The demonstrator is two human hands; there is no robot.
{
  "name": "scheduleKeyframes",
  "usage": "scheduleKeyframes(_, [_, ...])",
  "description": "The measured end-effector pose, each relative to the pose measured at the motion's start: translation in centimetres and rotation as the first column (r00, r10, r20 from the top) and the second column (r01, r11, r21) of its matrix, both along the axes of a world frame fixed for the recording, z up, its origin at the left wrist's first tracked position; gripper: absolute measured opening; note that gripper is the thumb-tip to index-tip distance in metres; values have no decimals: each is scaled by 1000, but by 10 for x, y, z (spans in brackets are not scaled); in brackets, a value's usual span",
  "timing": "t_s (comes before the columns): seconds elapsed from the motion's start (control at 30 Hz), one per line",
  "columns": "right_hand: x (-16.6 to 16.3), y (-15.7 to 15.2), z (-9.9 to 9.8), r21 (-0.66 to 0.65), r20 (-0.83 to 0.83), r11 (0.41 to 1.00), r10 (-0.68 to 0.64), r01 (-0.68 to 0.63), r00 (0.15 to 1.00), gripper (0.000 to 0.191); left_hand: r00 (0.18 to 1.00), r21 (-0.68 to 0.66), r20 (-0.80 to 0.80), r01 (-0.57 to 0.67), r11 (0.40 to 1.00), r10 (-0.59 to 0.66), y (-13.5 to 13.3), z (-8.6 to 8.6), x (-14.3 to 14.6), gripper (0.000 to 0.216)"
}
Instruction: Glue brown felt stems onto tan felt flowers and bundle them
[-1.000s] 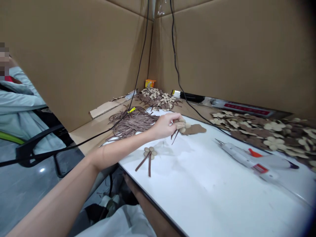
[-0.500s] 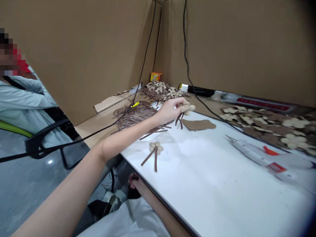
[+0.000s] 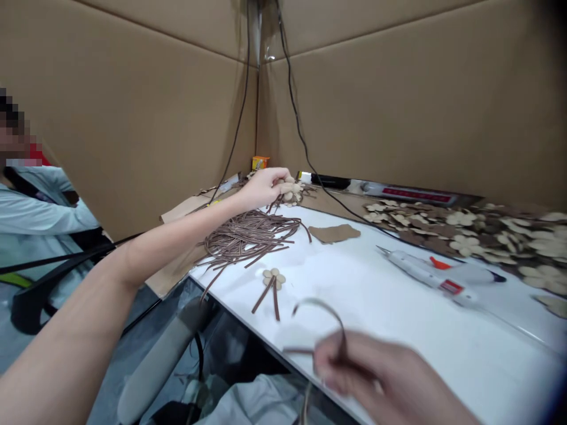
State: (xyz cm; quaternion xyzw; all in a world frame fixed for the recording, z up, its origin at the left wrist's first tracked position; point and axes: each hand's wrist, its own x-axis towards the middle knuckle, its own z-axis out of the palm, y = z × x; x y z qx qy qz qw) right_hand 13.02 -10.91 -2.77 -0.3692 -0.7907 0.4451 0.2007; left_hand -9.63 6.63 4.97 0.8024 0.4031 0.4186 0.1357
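My left hand (image 3: 266, 188) reaches to the back corner, its fingers pinched on a beige felt-like flower (image 3: 290, 189) with brown strips hanging from it. It is over a heap of similar flowers, so the edge of the held one is hard to separate. My right hand (image 3: 376, 369), smeared by motion at the front edge, is closed on thin brown strips (image 3: 325, 308); one curls upward and another hangs down. Between the hands, a beige flower with two brown strips (image 3: 274, 278) lies on the white board (image 3: 336, 277). Beyond it is a tangled pile of brown strips (image 3: 250, 233).
A white glue gun (image 3: 425, 271) with an orange trigger lies at right. Behind it spread many beige and brown flower cutouts (image 3: 465, 236). A torn cardboard piece (image 3: 334, 234) lies mid-board. A black cable (image 3: 295, 106) hangs down. A person (image 3: 48, 200) sits at left.
My left hand has moved farther back with the flower to the heap. My right hand has come up from below the board edge with brown strips. The view has shifted.
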Motion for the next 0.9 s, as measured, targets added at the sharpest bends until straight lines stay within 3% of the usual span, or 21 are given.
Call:
scheduleKeyframes(0.07, [-21,40,26,186,77,982,-37,22,996,19,999,79,-8,-32,996,32,-3,14,-3,9])
scheduleKeyframes(0.13, [-54,85,42,472,213,882,-96,-16,972,20,999,153,12,-44,987,43,-8,29,-5,10])
scheduleKeyframes(0.23, [-107,140,43,548,306,833,-112,-79,945,31,999,213,37,-42,976,35,-16,48,-5,11])
scheduleKeyframes(0.3, [-131,158,36,577,365,804,-94,-146,926,45,998,237,30,-53,970,47,-22,56,-6,11])
scheduleKeyframes(0.4, [-148,160,28,573,454,776,-34,-263,890,73,996,250,22,-89,964,86,-27,60,-11,12])
scheduleKeyframes(0.47, [-150,151,28,522,516,775,46,-356,855,79,994,233,40,-104,967,98,-27,58,-14,11])
scheduleKeyframes(0.53, [-149,138,28,443,572,754,179,-485,801,72,993,213,59,-111,971,100,-24,54,-17,11])
scheduleKeyframes(0.63, [-151,120,23,327,621,675,375,-662,688,54,992,205,47,-128,970,120,-19,47,-20,12])
scheduleKeyframes(0.7, [-156,114,15,282,640,660,412,-697,649,56,990,218,20,-143,966,142,-17,43,-20,11])
scheduleKeyframes(0.9, [-183,131,-8,264,666,721,344,-640,662,85,976,271,-65,-183,945,208,-17,41,-14,11])
